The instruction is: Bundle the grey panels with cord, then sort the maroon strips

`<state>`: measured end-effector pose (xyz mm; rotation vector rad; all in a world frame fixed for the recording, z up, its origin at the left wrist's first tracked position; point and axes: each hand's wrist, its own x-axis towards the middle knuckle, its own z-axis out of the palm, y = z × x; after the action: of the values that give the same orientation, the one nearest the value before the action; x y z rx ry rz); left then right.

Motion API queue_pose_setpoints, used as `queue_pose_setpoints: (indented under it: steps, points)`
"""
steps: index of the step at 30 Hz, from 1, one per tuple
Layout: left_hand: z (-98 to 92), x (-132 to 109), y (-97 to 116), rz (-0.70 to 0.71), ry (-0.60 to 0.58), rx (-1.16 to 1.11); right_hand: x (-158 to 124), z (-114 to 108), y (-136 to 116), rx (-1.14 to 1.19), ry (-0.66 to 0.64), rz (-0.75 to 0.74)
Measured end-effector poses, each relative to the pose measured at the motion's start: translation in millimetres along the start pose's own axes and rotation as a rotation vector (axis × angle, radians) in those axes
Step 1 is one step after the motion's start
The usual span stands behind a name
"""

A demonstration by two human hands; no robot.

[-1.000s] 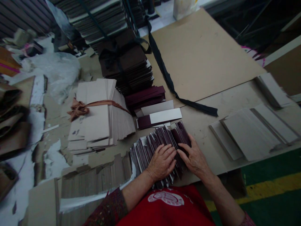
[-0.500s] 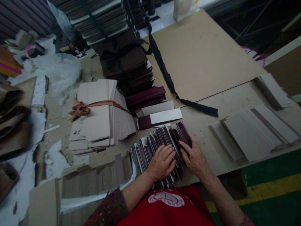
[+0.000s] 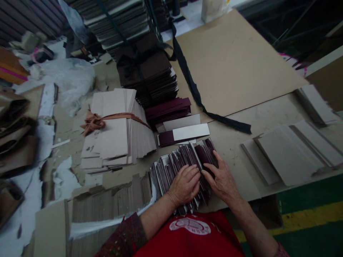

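A row of dark maroon folded pieces with white edges (image 3: 166, 170) stands on edge near the table's front. My left hand (image 3: 185, 182) lies across the top of the row, its fingers side by side on the pieces. At the row's right end my right hand (image 3: 221, 176) has its thumb and fingers on the last maroon pieces, gripping them. Just behind the row lie a flat maroon and white strip (image 3: 190, 132) and a pile of maroon pieces (image 3: 171, 110).
Left of the row are a tied bundle of pale cards (image 3: 112, 130) and grey board strips (image 3: 107, 201). Behind stands a tied dark stack (image 3: 147, 71). A black strap (image 3: 187, 76) crosses a large brown board (image 3: 235, 64). Grey boards (image 3: 289, 153) lie right.
The view has shifted slightly, moving the table things a little to the right. My right hand's fingers have shifted slightly on the maroon pieces; my left hand stays on the row.
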<state>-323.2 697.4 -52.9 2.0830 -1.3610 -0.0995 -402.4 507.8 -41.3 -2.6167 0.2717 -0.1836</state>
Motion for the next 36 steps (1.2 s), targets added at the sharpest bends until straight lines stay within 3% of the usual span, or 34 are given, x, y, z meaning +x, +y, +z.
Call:
queue_pose_setpoints:
  steps: [20,36]
  points:
    - [5.1,-3.2,-0.7,-0.015,-0.036,0.029,1.7,-2.3,1.4,0.029,-0.020,0.018]
    - [1.4,1.2,0.1,-0.017,-0.050,0.037,2.7,0.9,-1.8,0.019,0.074,-0.021]
